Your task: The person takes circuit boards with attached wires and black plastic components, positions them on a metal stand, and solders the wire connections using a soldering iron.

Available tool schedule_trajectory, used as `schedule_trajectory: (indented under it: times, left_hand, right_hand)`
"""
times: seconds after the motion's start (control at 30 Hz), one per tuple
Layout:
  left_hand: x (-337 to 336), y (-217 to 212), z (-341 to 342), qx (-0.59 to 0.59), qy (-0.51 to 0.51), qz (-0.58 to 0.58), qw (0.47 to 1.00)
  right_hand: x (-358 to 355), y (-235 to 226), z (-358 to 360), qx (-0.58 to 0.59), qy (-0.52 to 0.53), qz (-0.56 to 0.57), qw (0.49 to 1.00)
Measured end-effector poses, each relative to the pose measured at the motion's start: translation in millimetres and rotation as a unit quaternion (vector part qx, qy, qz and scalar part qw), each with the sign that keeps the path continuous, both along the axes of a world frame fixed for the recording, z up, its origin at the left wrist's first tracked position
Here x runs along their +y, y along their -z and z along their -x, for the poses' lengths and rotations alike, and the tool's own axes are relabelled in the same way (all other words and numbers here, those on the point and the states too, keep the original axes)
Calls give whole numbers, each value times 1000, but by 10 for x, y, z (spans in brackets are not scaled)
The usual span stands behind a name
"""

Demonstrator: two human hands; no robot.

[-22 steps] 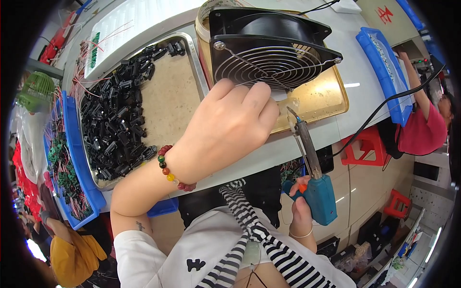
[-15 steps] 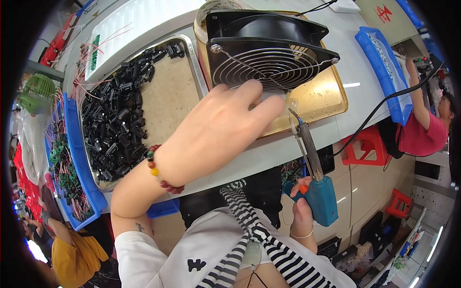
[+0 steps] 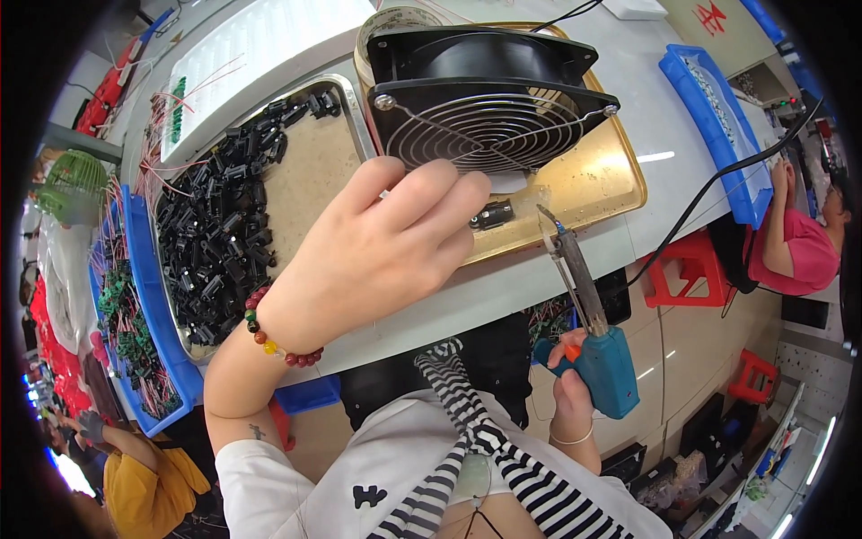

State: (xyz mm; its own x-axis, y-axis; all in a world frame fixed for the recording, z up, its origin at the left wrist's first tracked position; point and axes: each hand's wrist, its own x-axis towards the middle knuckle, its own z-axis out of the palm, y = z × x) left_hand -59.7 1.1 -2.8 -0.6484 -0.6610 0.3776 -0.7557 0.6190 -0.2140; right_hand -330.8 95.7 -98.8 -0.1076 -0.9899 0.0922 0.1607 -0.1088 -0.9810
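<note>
My left hand (image 3: 391, 234), with a beaded bracelet at the wrist, is over the near edge of the gold tray (image 3: 584, 193), just in front of the fan. Its fingers are curled, and a small pale bit shows near the index finger; what they grip is mostly hidden. Beside its knuckles lies a small black component (image 3: 493, 214) on the tray. My right hand (image 3: 572, 386) is closed round the teal handle of a soldering gun (image 3: 606, 373). The gun points up, its thin tip near the tray's front edge, to the right of the black component.
A black fan (image 3: 489, 108) with a wire guard stands on the gold tray. Left of it, a metal tray (image 3: 348, 90) holds many black components. Blue bins (image 3: 148, 296) (image 3: 709, 126) flank the table. A black cable (image 3: 709, 193) runs at right; co-workers sit on both sides.
My left hand has drawn back left from the soldering tip, its fingers more curled. The black component on the gold tray has come into view. My right hand stays nearly still with the soldering gun.
</note>
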Motion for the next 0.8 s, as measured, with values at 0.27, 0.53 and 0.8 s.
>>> schedule_trajectory:
  times: [0.27, 0.53, 0.8]
  left_hand:
    - [37, 10, 8, 93, -63, 25, 993]
    - [71, 165, 52, 240, -56, -69, 967]
    - [88, 190, 46, 263, -84, -92, 957]
  right_hand:
    - [-45, 3, 51, 93, -39, 48, 994]
    - [-69, -47, -27, 80, -36, 39, 995]
    - [-92, -104, -25, 195, -35, 75, 977]
